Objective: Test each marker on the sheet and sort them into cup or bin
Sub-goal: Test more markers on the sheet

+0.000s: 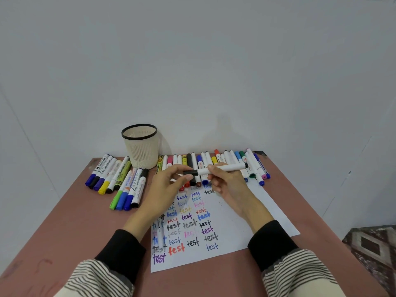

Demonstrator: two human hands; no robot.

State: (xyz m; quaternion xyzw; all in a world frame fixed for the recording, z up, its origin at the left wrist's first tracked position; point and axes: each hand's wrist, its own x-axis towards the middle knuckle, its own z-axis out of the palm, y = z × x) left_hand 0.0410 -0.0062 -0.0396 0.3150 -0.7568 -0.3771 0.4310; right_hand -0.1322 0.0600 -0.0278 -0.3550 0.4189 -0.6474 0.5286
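A white marker (216, 169) with a black cap is held level above the far end of the sheet (233, 219), its long axis running almost from nine o'clock to three o'clock, with the capped end pointing to nine and the tail end tipped slightly up toward two. The left hand (165, 187) pinches the black cap between thumb and fingertips, while the right hand (227, 185) curls around the white barrel just beside it, so both hands are clamped on the same marker. The sheet lies on the reddish bench (75, 228) at six o'clock from the marker, filled with rows of the word "test" in many colours. At eleven o'clock from the hands stands a cream mesh cup (141, 146) with a black rim, upright against the wall. A row of markers (231, 163) lies along the far edge of the bench at twelve to one o'clock, partly hidden behind the hands, their long axes running toward the person. A second group of thicker markers (116, 181) lies at ten o'clock, left of the cup, fanned with caps pointing toward seven o'clock. Striped sleeves with dark cuffs cover both forearms.
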